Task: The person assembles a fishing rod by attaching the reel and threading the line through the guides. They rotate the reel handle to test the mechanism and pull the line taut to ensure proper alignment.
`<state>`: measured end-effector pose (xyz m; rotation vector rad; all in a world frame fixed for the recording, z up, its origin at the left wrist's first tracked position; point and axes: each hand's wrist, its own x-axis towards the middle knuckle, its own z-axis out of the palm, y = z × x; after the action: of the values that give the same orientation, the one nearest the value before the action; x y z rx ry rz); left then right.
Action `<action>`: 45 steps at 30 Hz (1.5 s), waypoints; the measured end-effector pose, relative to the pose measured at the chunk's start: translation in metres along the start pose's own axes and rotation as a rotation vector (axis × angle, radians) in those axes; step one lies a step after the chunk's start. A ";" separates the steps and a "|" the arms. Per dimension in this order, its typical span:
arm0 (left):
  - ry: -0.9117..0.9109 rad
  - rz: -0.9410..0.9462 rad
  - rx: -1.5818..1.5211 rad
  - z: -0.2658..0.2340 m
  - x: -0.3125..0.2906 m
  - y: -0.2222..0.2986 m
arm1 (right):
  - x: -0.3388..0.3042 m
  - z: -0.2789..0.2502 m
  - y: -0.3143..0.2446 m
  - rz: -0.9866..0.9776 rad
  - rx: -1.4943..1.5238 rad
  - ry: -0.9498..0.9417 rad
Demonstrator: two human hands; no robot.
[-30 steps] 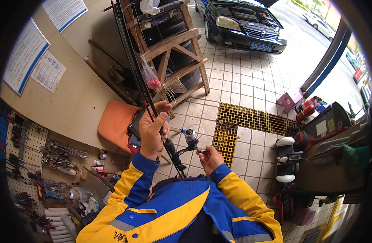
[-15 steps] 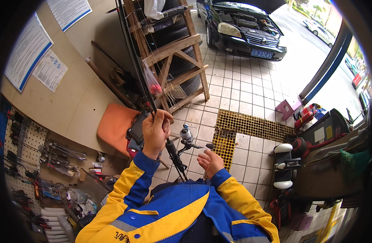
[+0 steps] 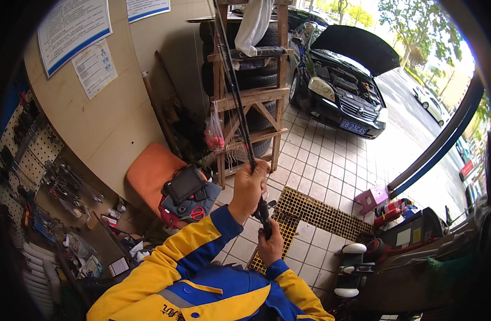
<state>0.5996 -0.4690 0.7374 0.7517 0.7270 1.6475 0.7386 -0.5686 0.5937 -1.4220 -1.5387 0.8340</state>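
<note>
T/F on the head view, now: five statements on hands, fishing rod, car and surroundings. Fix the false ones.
1. The left hand grips the fishing rod. True.
2. The right hand is clear of the fishing rod. False: the right hand is on its handle, below the left hand.
3. The black car's hood is shut. False: the hood is raised.
4. Red-handled scissors lie near a black tablet-like device. True.
5. The clear plastic bag by the wooden rack holds green items. False: the contents look red.
</note>
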 end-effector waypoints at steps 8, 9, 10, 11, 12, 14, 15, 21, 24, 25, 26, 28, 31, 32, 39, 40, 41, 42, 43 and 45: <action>-0.094 0.141 0.432 -0.063 -0.033 -0.004 | 0.007 -0.045 0.002 -0.078 0.038 0.105; -0.007 0.094 0.518 -0.072 -0.037 -0.010 | 0.005 -0.049 -0.002 -0.136 0.073 0.111; 0.029 0.093 0.588 -0.082 -0.043 -0.015 | 0.003 -0.052 -0.007 -0.150 0.051 0.110; 0.034 0.129 0.590 -0.087 -0.046 -0.022 | 0.000 -0.054 -0.012 -0.147 0.043 0.105; 0.063 0.087 0.615 -0.091 -0.051 -0.029 | -0.003 -0.056 -0.016 -0.127 0.038 0.100; -0.056 0.061 0.570 -0.098 -0.054 -0.035 | -0.010 -0.056 -0.022 -0.098 0.100 0.077; -0.106 0.028 0.549 -0.100 -0.053 -0.035 | -0.013 -0.055 -0.024 -0.091 0.111 0.067; -0.138 0.030 0.416 -0.102 -0.039 -0.017 | -0.025 -0.051 -0.027 0.062 0.249 0.020; -0.134 -0.025 0.338 -0.104 -0.033 -0.007 | -0.029 -0.052 -0.029 0.073 0.264 0.034; -0.159 -0.041 0.319 -0.105 -0.031 -0.005 | -0.031 -0.053 -0.030 0.068 0.297 0.024; -0.184 -0.057 0.300 -0.106 -0.031 -0.003 | -0.033 -0.054 -0.031 0.089 0.357 0.015; -0.182 -0.096 0.312 -0.105 -0.030 -0.001 | -0.035 -0.054 -0.032 0.165 0.488 -0.018; -0.177 -0.118 0.342 -0.102 -0.033 -0.005 | -0.035 -0.053 -0.033 0.111 0.462 -0.010; -0.183 -0.119 0.356 -0.101 -0.036 -0.007 | -0.036 -0.052 -0.034 0.090 0.452 -0.007; -0.190 -0.283 0.278 -0.097 -0.044 -0.015 | -0.042 -0.062 -0.035 0.176 0.506 0.018; -0.194 -0.296 0.265 -0.097 -0.043 -0.015 | -0.041 -0.062 -0.035 0.156 0.491 0.029; -0.199 -0.309 0.253 -0.096 -0.043 -0.015 | -0.040 -0.063 -0.034 0.139 0.484 0.034; -0.206 -0.308 0.249 -0.094 -0.042 -0.016 | -0.039 -0.063 -0.034 0.122 0.477 0.040; -0.213 -0.308 0.244 -0.093 -0.041 -0.018 | -0.039 -0.064 -0.033 0.122 0.482 0.046; -0.195 -0.316 0.221 -0.090 -0.042 -0.022 | -0.038 -0.066 -0.034 0.119 0.494 0.057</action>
<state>0.5478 -0.5128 0.6612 0.8905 0.8483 1.2031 0.7841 -0.6154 0.6452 -1.1641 -1.1098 1.1420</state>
